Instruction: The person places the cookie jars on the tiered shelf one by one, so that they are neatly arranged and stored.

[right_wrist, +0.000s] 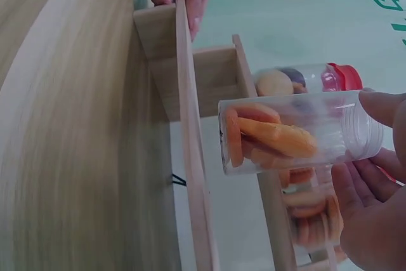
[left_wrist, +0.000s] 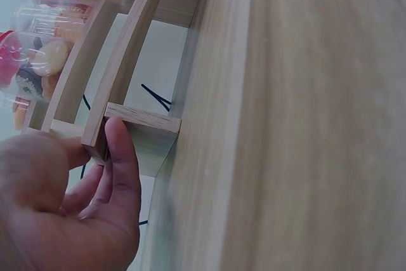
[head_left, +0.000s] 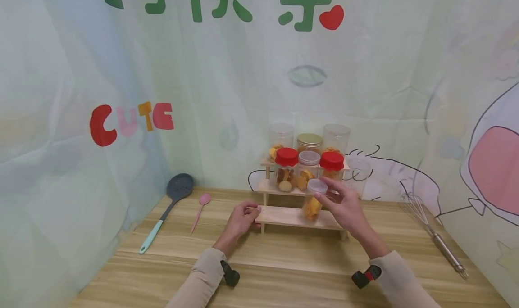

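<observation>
My right hand (head_left: 348, 209) grips a clear jar (head_left: 312, 207) by its pale lid, thumb and fingers around the top. Orange biscuits (right_wrist: 273, 136) lie inside the jar, which is upright just over the lowest shelf (head_left: 277, 215) of a stepped wooden rack. My left hand (head_left: 240, 221) grips that shelf's left end, its thumb and fingers (left_wrist: 124, 163) around the board. On the middle step stand a left red-lidded jar (head_left: 286, 170), a pale-lidded jar (head_left: 309, 170) and a right red-lidded jar (head_left: 331, 160), all holding biscuits.
Behind, the top step bears more jars, one with a gold lid (head_left: 310, 140). A dark skimmer (head_left: 178, 188) with a mint handle and a pink spoon (head_left: 204, 200) lie left on the wooden table (head_left: 284, 281). A metal whisk (head_left: 435, 238) lies right. Printed cloth (head_left: 227, 83) hangs behind.
</observation>
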Demonstrator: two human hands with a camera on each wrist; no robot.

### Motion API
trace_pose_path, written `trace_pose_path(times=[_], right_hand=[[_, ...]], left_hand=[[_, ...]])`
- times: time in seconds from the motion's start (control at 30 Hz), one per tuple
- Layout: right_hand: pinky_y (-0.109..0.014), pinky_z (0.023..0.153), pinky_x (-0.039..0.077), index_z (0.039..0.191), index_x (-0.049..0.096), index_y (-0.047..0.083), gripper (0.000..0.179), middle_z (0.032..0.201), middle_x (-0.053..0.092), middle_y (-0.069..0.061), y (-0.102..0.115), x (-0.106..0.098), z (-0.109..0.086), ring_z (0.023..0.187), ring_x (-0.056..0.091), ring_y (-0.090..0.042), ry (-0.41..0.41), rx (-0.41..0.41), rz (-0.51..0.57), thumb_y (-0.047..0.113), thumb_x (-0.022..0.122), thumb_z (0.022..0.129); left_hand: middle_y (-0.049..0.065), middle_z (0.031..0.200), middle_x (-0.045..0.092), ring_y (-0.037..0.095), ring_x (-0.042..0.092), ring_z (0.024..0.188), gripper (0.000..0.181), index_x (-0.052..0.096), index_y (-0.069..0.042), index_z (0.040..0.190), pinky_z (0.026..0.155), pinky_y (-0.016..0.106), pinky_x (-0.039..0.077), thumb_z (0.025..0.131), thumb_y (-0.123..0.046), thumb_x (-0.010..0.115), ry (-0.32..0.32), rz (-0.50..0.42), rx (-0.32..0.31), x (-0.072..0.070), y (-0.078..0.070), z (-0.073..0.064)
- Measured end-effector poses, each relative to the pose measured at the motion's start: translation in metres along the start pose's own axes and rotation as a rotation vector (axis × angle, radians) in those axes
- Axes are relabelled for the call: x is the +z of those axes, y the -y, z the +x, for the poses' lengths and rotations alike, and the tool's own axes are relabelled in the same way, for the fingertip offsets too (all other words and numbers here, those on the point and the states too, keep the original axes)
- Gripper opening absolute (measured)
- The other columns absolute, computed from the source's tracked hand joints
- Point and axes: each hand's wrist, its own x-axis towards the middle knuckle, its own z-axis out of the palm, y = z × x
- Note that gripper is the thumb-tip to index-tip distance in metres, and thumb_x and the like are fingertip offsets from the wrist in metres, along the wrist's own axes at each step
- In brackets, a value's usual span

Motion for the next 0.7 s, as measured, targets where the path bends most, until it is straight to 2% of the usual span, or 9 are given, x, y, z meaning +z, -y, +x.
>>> trace_pose_path(times=[0.2, 0.47, 0.7], right_hand=[[-0.035, 0.104, 0.062, 0.152, 0.061, 0.009, 0.060, 0.150, 0.066, -0.017, -0.003, 0.017, 0.005, 0.129, 0.070, -0.038, 0.003, 0.001, -0.016, 0.030, 0.082, 0.099], [-0.043, 0.108, 0.060, 0.150, 0.063, 0.011, 0.058, 0.149, 0.067, -0.015, -0.008, 0.026, 0.009, 0.130, 0.070, -0.035, -0.034, -0.001, -0.041, 0.031, 0.083, 0.099], [-0.051, 0.106, 0.060, 0.150, 0.061, 0.004, 0.060, 0.149, 0.065, -0.021, -0.008, 0.035, 0.010, 0.129, 0.070, -0.041, -0.044, -0.073, -0.046, 0.022, 0.084, 0.098]], left_hand=[[0.025, 0.105, 0.075, 0.018, 0.073, 0.074, 0.029, 0.063, 0.011, 0.128, 0.069, 0.037, 0.068, 0.110, -0.011, 0.064, -0.008, -0.015, 0.018, 0.002, -0.001, -0.003], [0.021, 0.105, 0.074, 0.014, 0.072, 0.073, 0.029, 0.063, 0.010, 0.129, 0.068, 0.031, 0.067, 0.110, -0.012, 0.063, -0.003, -0.015, 0.006, 0.002, -0.002, -0.001], [0.024, 0.109, 0.074, 0.015, 0.072, 0.076, 0.031, 0.063, 0.011, 0.131, 0.069, 0.032, 0.067, 0.110, -0.012, 0.063, -0.012, -0.016, 0.007, 0.002, -0.001, 0.000]])
